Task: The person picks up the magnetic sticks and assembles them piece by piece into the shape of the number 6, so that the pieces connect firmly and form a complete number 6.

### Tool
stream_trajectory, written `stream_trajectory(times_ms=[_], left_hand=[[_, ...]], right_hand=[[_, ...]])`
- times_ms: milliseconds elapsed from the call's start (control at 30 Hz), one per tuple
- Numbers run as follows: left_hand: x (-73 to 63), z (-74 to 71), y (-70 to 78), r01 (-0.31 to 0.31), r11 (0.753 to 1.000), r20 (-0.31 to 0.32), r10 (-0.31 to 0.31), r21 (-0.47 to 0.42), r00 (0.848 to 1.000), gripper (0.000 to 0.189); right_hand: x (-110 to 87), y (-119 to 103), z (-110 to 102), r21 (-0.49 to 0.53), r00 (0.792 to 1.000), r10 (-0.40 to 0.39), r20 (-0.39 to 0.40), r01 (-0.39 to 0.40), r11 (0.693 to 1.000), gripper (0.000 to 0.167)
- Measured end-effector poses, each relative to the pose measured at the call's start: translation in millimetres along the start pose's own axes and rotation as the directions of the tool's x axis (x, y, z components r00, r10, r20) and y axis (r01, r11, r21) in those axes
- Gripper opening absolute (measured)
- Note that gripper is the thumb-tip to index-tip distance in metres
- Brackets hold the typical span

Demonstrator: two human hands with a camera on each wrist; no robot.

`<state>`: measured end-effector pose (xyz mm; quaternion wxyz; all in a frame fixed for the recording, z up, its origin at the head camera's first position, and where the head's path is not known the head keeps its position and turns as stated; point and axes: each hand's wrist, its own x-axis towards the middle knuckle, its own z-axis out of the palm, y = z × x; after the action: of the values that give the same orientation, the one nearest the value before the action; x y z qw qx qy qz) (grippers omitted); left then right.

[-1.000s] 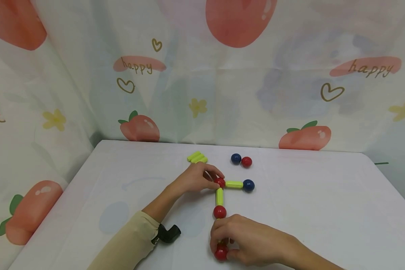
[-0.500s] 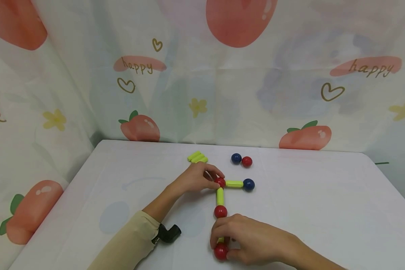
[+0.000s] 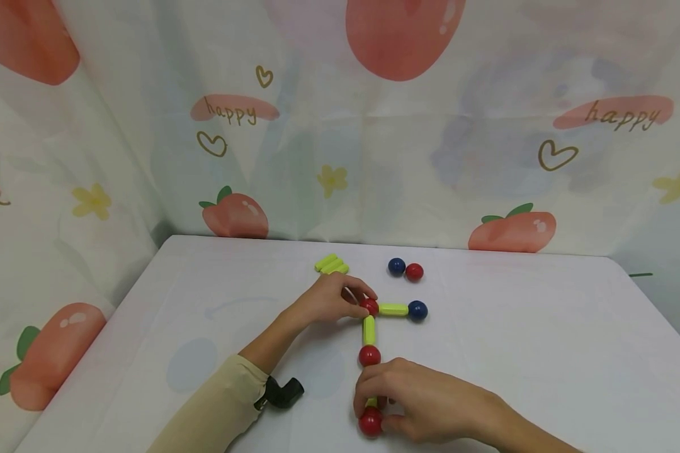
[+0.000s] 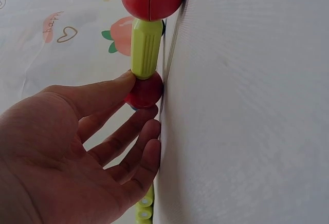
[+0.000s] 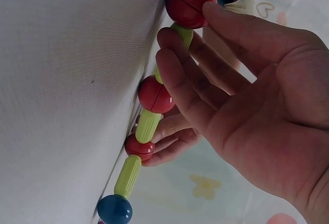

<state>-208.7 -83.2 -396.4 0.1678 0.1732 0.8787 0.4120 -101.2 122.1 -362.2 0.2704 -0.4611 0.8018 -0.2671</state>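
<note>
Left to right: the white table (image 3: 147, 314) shows its slanting left edge well apart from the work; its near edge lies outside the head view. A sleeve (image 3: 209, 402) and a black wrist device (image 3: 283, 393) lead to the left hand (image 3: 331, 299), which pinches the red corner ball (image 3: 371, 307) between thumb and fingers. Just beyond its knuckles lie loose sticks (image 3: 333, 265); a careless lift of the wrist could scatter them. From the corner ball an L-shaped chain runs toward the person: upper stick (image 3: 369, 331), middle ball (image 3: 369, 356), lower stick (image 5: 182, 35), near ball (image 3: 371, 422). Neither hand holds the middle ball, so uneven pulling could bend the line or part a joint there. The side stick (image 3: 393, 309) and blue end ball (image 3: 417, 311) project rightward, also unheld; a twist at the corner would likely swing them. The loose blue ball (image 3: 396, 267) and loose red ball (image 3: 414, 272) sit side by side toward the far edge, where a nudge could start them rolling. The right hand (image 3: 413, 399) grips the near ball, fingers curled beside the lower stick. Rightward, broad tabletop extends to the right edge, giving that arm room.
</note>
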Motion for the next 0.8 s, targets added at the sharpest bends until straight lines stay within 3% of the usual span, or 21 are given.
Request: stream_trajectory(times_ms=[433, 800], left_hand=[[-0.1, 0.4, -0.1, -0.009, 1.000, 0.002, 0.009, 0.010, 1.000, 0.025], [-0.1, -1.0, -0.5, -0.029, 0.999, 0.006, 0.029, 0.014, 1.000, 0.024]], right_hand=[[-4.0, -1, -6, 0.031, 0.999, 0.039, -0.023, -0.038, 0.999, 0.027], [-9.6, 7, -20, 0.066, 0.988, 0.065, -0.137, -0.056, 0.996, 0.030]])
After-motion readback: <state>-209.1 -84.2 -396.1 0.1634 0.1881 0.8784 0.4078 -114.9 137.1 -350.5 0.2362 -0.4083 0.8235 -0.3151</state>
